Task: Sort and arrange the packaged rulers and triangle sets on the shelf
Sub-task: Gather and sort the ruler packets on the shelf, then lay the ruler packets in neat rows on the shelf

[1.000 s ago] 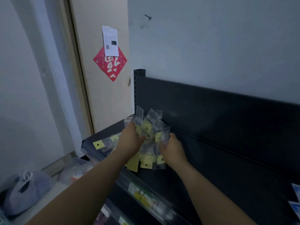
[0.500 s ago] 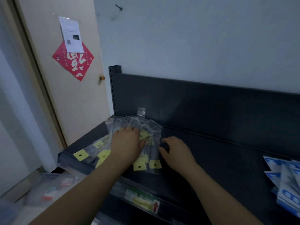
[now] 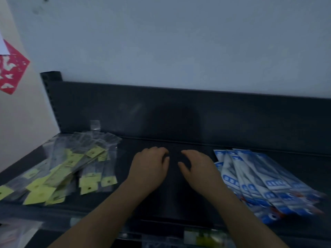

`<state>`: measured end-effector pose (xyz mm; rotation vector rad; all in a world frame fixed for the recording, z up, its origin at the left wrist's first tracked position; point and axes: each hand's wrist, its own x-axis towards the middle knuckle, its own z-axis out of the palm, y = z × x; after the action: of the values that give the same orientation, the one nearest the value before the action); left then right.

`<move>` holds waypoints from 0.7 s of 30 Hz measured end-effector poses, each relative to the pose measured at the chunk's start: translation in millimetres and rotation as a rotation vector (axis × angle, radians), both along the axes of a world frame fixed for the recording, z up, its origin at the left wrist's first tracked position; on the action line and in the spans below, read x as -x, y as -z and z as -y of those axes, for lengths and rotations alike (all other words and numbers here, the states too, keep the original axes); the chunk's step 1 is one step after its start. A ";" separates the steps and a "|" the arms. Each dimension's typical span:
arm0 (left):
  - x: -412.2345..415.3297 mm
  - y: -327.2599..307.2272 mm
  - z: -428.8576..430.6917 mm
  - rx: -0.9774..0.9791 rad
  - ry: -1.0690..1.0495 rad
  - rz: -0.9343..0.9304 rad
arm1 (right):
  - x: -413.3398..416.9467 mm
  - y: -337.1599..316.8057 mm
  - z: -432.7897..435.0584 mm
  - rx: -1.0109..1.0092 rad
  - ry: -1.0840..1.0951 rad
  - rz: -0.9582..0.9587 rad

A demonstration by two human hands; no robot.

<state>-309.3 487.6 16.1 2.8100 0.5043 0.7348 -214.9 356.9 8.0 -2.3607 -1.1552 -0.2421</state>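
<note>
Fingers [image 3: 156,152] curled, tips hidden, blue packets [image 3: 259,179] blurred

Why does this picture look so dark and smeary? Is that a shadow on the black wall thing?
Head view: the light is dim and bluish; the blue packs smear toward the right edge, likely motion blur; the red paper at the left is blurred too; yes, a soft darker patch, probably a shadow, sits in the middle of the back panel; the clear packs show only faint shine.
</note>
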 end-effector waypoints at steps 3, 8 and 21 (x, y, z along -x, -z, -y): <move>-22.6 -4.1 44.5 0.064 0.086 0.026 | -16.8 -1.9 46.3 0.013 0.069 0.013; -70.8 -10.1 124.4 0.088 0.164 0.033 | -51.7 -8.2 138.6 0.066 0.156 -0.006; -204.6 -0.8 321.9 0.125 0.426 -0.028 | -139.7 2.2 360.9 0.051 0.472 -0.072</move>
<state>-104.7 165.7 16.9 2.6754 -0.0487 0.5517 -75.2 -4.0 5.8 -2.6358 -0.5619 -0.2851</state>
